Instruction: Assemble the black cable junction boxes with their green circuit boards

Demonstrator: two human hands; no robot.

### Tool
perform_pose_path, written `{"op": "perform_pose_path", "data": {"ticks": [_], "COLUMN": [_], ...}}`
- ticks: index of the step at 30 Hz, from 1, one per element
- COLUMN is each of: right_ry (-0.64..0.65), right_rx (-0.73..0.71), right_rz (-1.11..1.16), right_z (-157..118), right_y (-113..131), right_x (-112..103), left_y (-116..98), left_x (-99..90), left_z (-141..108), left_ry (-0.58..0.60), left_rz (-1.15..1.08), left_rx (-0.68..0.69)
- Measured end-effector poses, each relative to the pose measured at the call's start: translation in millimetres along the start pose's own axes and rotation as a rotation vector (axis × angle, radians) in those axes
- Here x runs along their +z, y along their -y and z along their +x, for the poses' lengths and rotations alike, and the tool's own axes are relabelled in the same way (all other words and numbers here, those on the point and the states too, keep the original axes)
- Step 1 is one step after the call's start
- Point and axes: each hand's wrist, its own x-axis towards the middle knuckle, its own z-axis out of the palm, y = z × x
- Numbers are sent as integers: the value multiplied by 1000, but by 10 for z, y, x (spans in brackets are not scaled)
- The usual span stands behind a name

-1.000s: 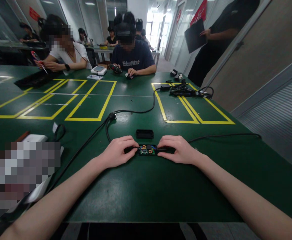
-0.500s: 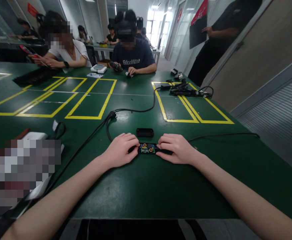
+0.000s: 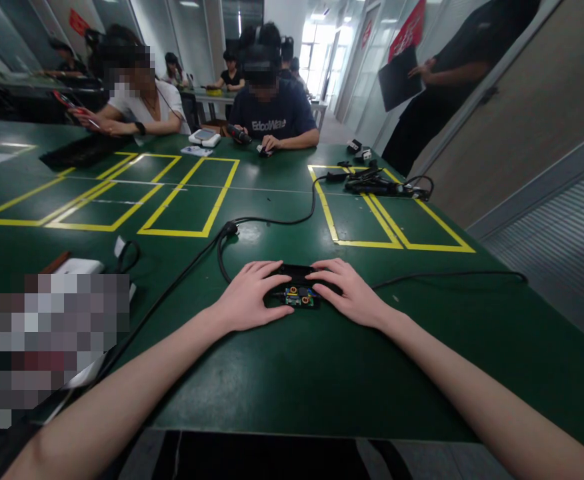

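Observation:
An open black power-adapter case with a circuit board [image 3: 299, 297] lies on the green table, its coils and wires facing up. Just beyond it is an empty black case cover [image 3: 298, 273]. My left hand [image 3: 249, 298] has its fingers spread, with the fingertips by the cover's left end and the thumb near the front of the board. My right hand [image 3: 349, 295] is also spread, its fingertips at the cover's right end and its thumb close to the board. Neither hand shows a closed grip. Black cables run out beside both hands.
A cable junction [image 3: 229, 229] lies beyond my left hand. Black devices and cords [image 3: 372, 181] are piled at the far right. Yellow tape rectangles [image 3: 175, 233] mark the table [image 3: 252, 380]. Across it, one person holds a power screwdriver [image 3: 239, 135]. A blurred-out object lies left.
Both hands have let go of the ends of the board's case and opened. Their fingers have moved forward to the cover. The view has shifted slightly.

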Motion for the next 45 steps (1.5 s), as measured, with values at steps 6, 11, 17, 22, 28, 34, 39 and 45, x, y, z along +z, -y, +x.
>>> {"op": "perform_pose_path", "data": {"ticks": [6, 11, 17, 22, 28, 34, 39, 45], "right_ry": [-135, -154, -76, -148, -188, -170, -173, -175], "right_rx": [23, 150, 191, 210, 197, 221, 308, 390], "right_rz": [288, 451, 288, 403, 464, 532, 634, 685], "right_z": [26, 32, 23, 6, 2, 11, -1, -18], "right_y": [104, 114, 161, 196, 201, 216, 188, 145], "right_x": [-16, -29, -41, -10, -38, -66, -13, 13], "left_y": [-18, -36, -49, -37, -41, -47, -57, -39], "left_x": [-21, -47, -58, -49, -55, -63, -69, -49], "left_z": [-26, -26, -24, -24, -31, -32, -34, -49], "left_ry": [-25, -18, -42, -47, -64, -37, -26, -15], "left_rz": [-151, -280, -343, -362, -370, -387, -384, -372], "left_rx": [79, 74, 35, 48, 60, 67, 53, 38]}}
